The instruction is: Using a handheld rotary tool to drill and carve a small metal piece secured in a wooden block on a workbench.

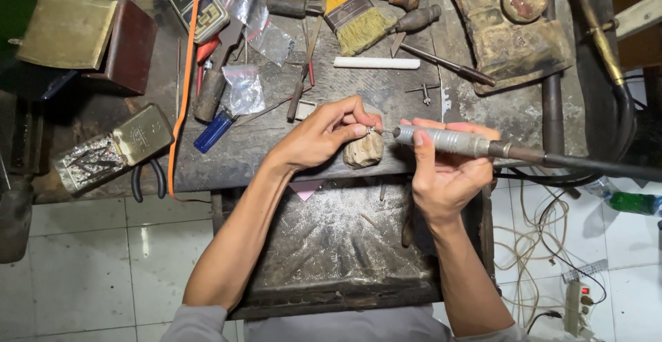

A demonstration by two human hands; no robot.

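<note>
My left hand (pixel 324 135) pinches a small silver ring (pixel 371 130) between thumb and fingers, resting it on a worn wooden bench peg (pixel 363 152) at the workbench's front edge. My right hand (pixel 445 173) grips a grey knurled rotary handpiece (pixel 441 139), palm up, with its thin tip touching the ring. A dark flexible shaft (pixel 586 164) runs from the handpiece off to the right.
The dusty workbench (pixel 262 142) holds a yellow-bristled brush (pixel 358 21), a white stick (pixel 376 63), wooden-handled tools (pixel 414 19), plastic bags (pixel 243 88), a blue lighter (pixel 214 132), an open tin of bits (pixel 110 149) and pliers (pixel 148 180). A filings tray (pixel 338 245) lies below. Cables and a power strip (pixel 576 300) are on the tiled floor.
</note>
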